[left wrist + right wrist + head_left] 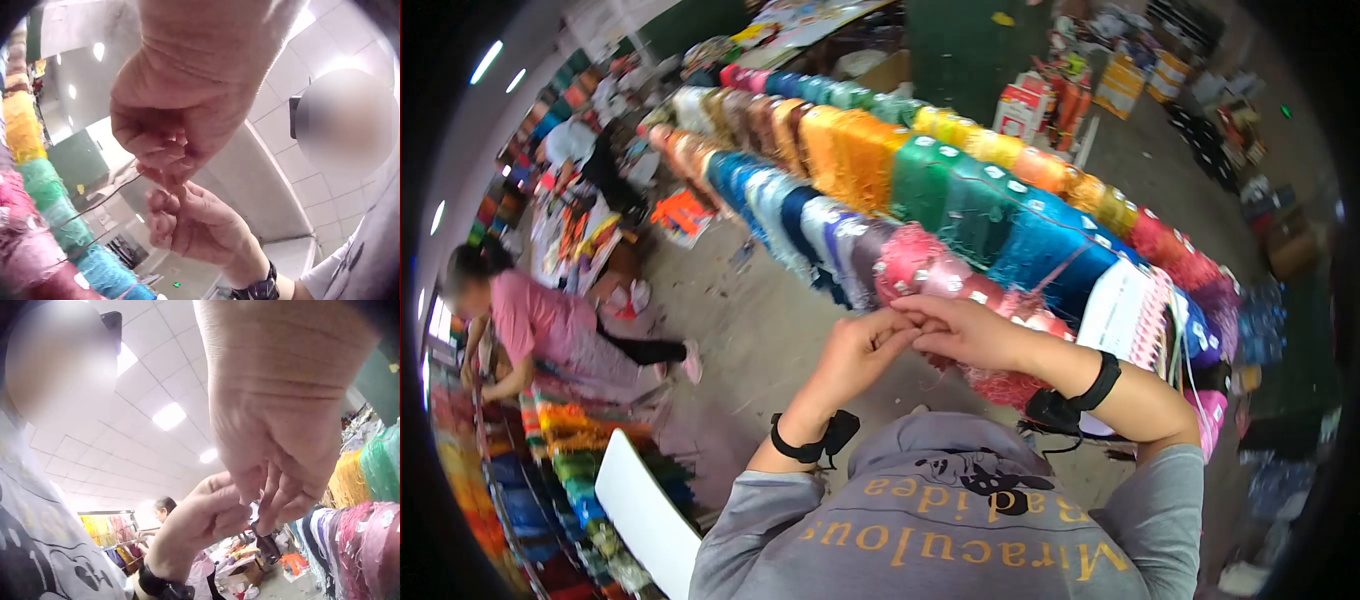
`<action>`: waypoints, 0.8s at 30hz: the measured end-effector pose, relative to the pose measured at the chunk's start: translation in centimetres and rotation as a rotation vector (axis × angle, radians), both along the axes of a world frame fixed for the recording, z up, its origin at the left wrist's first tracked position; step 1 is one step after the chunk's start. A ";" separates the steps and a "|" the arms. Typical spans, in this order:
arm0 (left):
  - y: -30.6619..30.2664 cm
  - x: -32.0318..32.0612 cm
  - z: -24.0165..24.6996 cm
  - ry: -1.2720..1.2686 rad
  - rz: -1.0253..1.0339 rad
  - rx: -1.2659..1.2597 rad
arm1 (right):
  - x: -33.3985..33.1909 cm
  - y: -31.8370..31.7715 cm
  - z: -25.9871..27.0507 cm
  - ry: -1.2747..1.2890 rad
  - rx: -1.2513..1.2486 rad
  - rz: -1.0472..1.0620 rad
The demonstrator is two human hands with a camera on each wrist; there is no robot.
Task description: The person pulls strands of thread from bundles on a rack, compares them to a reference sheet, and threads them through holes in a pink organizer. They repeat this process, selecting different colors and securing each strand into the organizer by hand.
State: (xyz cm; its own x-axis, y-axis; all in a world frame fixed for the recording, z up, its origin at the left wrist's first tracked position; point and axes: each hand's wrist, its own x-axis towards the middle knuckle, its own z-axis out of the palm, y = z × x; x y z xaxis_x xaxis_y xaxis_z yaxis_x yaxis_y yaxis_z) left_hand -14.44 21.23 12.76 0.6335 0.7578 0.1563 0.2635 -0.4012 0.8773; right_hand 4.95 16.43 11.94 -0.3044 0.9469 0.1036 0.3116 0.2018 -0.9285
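Observation:
My left hand and right hand meet fingertip to fingertip in front of my chest, close over the near rack's pink skeins. In the left wrist view a thin dark thread runs from the fingertips down toward the skeins, with a second strand below it. Both hands pinch this thread with thumb and curled fingers; the short piece between the fingertips is mostly hidden. Seen from the right wrist, the fingers of the two hands overlap.
Rows of coloured skeins, among them orange and green, hang on the rack ahead. A spiral notebook lies on its right part. At left, a person in pink stands by another rack. A white board is at lower left.

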 end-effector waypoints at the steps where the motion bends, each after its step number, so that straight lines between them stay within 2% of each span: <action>1: -0.2 1.7 0.8 -0.007 -0.045 -0.010 | 0.5 -1.2 0.9 0.047 -0.078 -0.065; 2: 0.1 3.1 0.1 -0.129 -0.077 -0.025 | 1.3 -2.5 1.7 0.100 -0.155 -0.132; 3: 0.2 4.4 0.4 -0.133 -0.124 -0.028 | 2.5 -3.7 2.4 0.098 -0.153 -0.179; 5: 0.1 6.6 1.5 -0.090 -0.266 -0.227 | 5.0 -6.0 4.0 -0.013 -0.039 -0.350; 6: -0.2 7.8 2.0 -0.054 -0.301 -0.196 | 6.2 -7.5 5.0 -0.007 0.000 -0.435; 8: -0.2 10.9 1.6 -0.107 -0.384 -0.148 | 10.1 -10.5 6.0 -0.079 0.234 -0.486; 9: -0.1 12.5 1.3 -0.163 -0.428 -0.100 | 12.7 -12.3 6.3 0.223 0.178 -0.493; 10: 0.2 14.0 1.2 -0.129 -0.532 -0.116 | 14.3 -14.2 8.1 0.353 0.221 -0.697; 11: 0.2 15.5 1.1 -0.136 -0.546 -0.119 | 15.9 -16.7 10.3 0.871 0.215 -0.659; 12: 0.1 17.0 0.9 -0.116 -0.584 -0.143 | 18.9 -19.5 11.2 1.198 0.327 -0.520; 13: 0.0 18.4 0.7 -0.094 -0.620 -0.167 | 21.4 -22.4 12.9 1.345 0.456 -0.539; 14: 0.1 20.0 0.1 -0.079 -0.645 -0.168 | 24.5 -25.9 14.1 1.468 0.631 -0.392; 15: -0.1 21.4 0.0 -0.085 -0.649 -0.171 | 27.6 -30.9 15.1 1.314 0.843 -0.537; 17: -0.6 24.2 0.0 -0.072 -0.625 -0.462 | 31.9 -41.0 16.9 0.894 1.116 -0.693; 19: -1.3 27.6 -0.7 -0.078 -0.644 -0.552 | 30.3 -41.6 18.5 0.547 1.308 -0.915; 20: -1.9 29.3 -1.0 -0.074 -0.642 -0.678 | 29.7 -39.5 17.8 0.449 1.312 -1.137; 21: -2.5 30.9 -1.5 -0.066 -0.640 -0.804 | 27.4 -34.4 17.1 0.177 1.187 -1.580; 22: -3.1 32.5 -2.3 -0.067 -0.650 -0.925 | 27.9 -32.4 15.0 0.004 0.921 -1.541; 24: -4.3 35.4 -4.0 -0.019 -0.603 -1.135 | 26.6 -25.6 11.3 -0.010 0.536 -1.365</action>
State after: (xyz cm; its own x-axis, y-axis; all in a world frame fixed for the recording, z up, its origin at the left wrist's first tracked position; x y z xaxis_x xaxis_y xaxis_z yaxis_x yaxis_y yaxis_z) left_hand 20.96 16.90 8.74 0.9257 0.0680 -0.3720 0.2859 0.5182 0.8061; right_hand 31.52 -9.22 23.19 0.7738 0.3440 0.5318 0.5456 0.0645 -0.8356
